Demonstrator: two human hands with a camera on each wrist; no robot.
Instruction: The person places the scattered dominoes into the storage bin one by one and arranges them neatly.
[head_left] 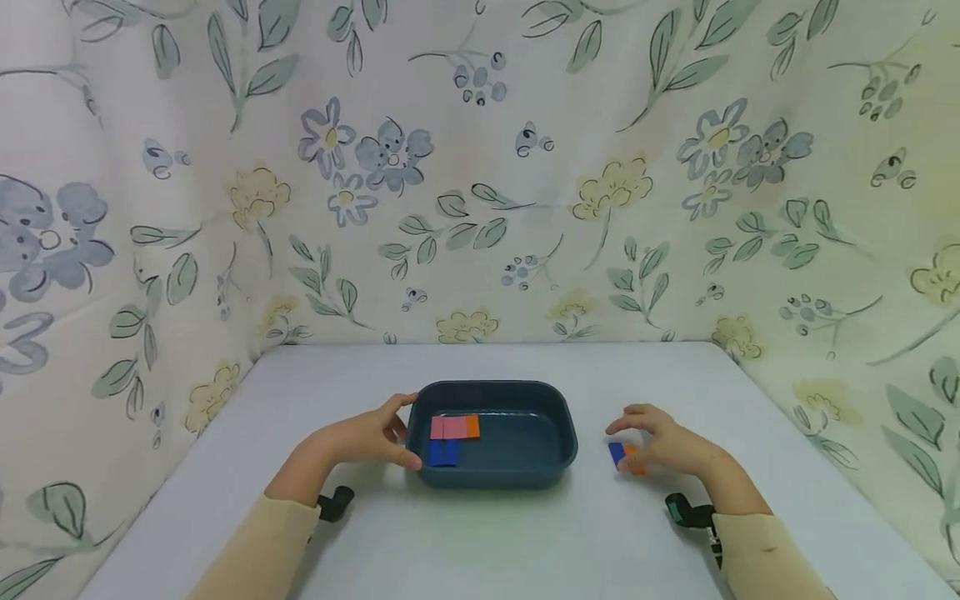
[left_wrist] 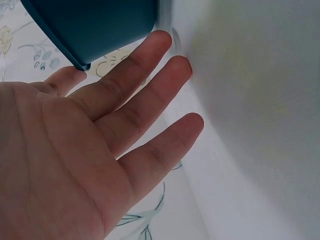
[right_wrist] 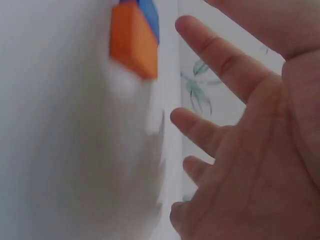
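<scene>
A dark teal plastic bin (head_left: pixel 497 478) stands on the white table. Inside it, toward the left, lie pink blocks (head_left: pixel 448 427), an orange block (head_left: pixel 472 426) and blue blocks (head_left: pixel 443 452) set side by side. My left hand (head_left: pixel 367 435) is at the bin's left side, its index finger and thumb at the rim; the left wrist view shows the other fingers extended and spread. To the right of the bin, a blue block (head_left: pixel 617 452) and an orange block (right_wrist: pixel 132 42) sit together on the table. My right hand (head_left: pixel 660 442) hovers over this pair with fingers spread, holding nothing; its thumb partly covers the orange one.
The white table (head_left: pixel 480 542) reaches back to a floral curtain (head_left: pixel 480 208), which also hangs along both sides. Dark wrist cameras (head_left: pixel 337 503) are strapped under both wrists near the sleeves.
</scene>
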